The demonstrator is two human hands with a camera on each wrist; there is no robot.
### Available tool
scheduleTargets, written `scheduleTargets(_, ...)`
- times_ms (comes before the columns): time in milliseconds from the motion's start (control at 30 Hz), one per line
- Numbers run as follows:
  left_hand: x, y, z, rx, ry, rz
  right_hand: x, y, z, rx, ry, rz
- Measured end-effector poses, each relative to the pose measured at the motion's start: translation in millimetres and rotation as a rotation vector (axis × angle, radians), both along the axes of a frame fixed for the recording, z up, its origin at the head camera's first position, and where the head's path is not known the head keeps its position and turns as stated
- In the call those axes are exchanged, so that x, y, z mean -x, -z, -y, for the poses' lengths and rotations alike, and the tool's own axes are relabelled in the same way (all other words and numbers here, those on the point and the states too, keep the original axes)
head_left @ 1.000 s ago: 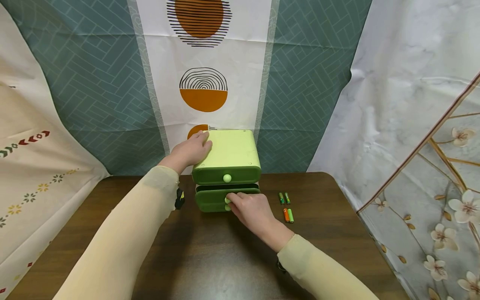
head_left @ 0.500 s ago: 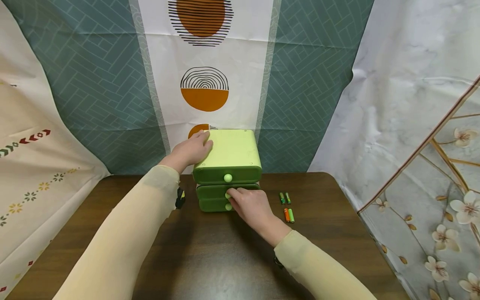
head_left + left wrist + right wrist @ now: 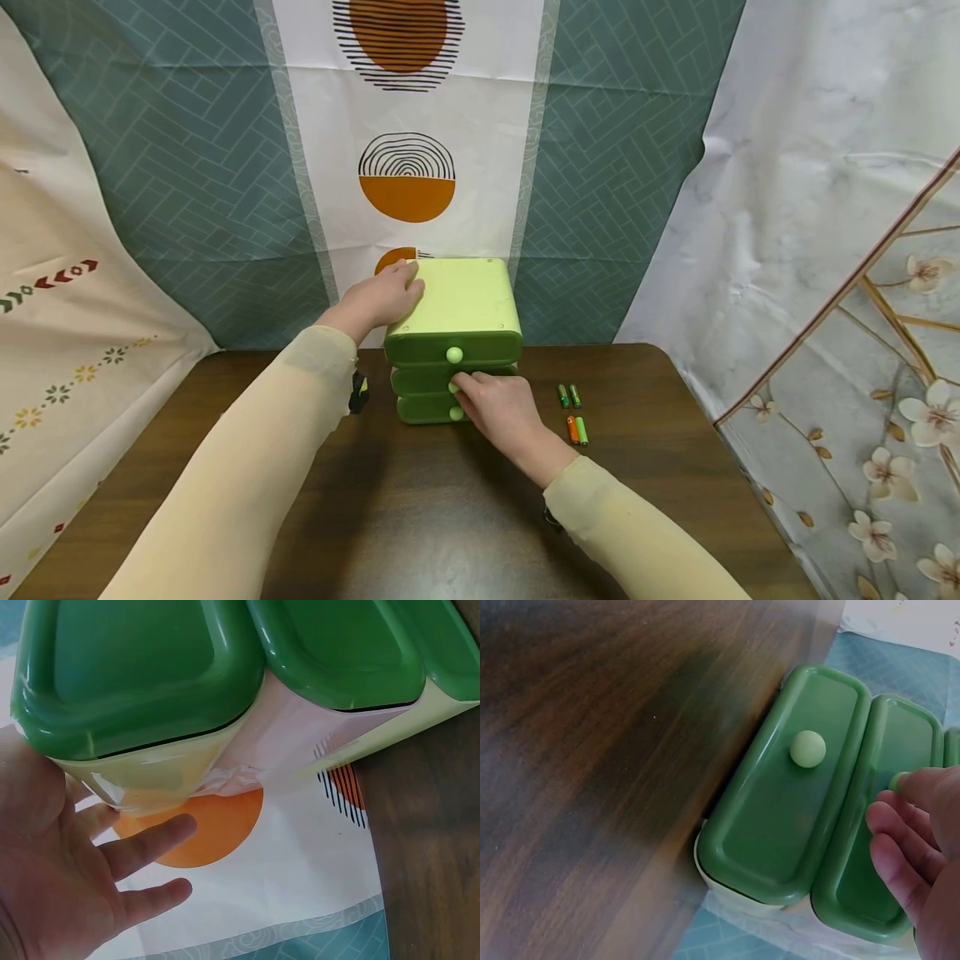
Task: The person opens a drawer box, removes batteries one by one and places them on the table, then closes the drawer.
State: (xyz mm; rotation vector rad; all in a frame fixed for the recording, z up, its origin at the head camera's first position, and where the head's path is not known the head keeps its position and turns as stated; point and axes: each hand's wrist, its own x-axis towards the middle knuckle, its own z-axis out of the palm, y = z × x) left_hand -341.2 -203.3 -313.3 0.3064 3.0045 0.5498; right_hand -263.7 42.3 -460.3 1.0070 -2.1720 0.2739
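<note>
A small drawer cabinet [image 3: 465,292] with a light yellow-green top stands at the back of the table. Its three green drawers are stacked, each with a pale round knob. My left hand [image 3: 378,300] rests on the cabinet's left top edge; in the left wrist view some of its fingers [image 3: 150,844] stretch out spread beside the side wall. With thumb and fingers my right hand [image 3: 502,417] pinches the knob [image 3: 898,781] of the middle drawer [image 3: 418,382], which sits pushed in. The top drawer [image 3: 416,349] and bottom drawer [image 3: 780,810] look closed too.
Right of the cabinet lie two small green batteries [image 3: 563,396], with an orange battery [image 3: 573,430] and a light green battery [image 3: 582,431] in front of them. The brown wooden table [image 3: 397,517] meets patterned cloth [image 3: 615,217] hung behind and at both sides.
The middle drawer, pulled out a second ago, has slid back into the cabinet. My right hand has moved forward with its knob. The left hand has stayed in place.
</note>
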Motion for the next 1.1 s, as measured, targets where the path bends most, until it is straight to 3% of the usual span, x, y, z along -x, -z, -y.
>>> scheduleTargets(167, -2.3, -1.9, 0.0, 0.004, -0.001, 0.006, -0.1, 0.0, 1, -0.007, 0.009, 0.010)
scheduleTargets(733, -6.8, 5.8, -2.5, -0.005, -0.014, -0.025, -0.6, 4.4, 0, 0.000, 0.009, 0.001)
scheduleTargets(1100, -6.9, 9.0, -2.1, -0.010, -0.023, -0.033, -8.9, 5.6, -5, -0.021, 0.025, 0.007)
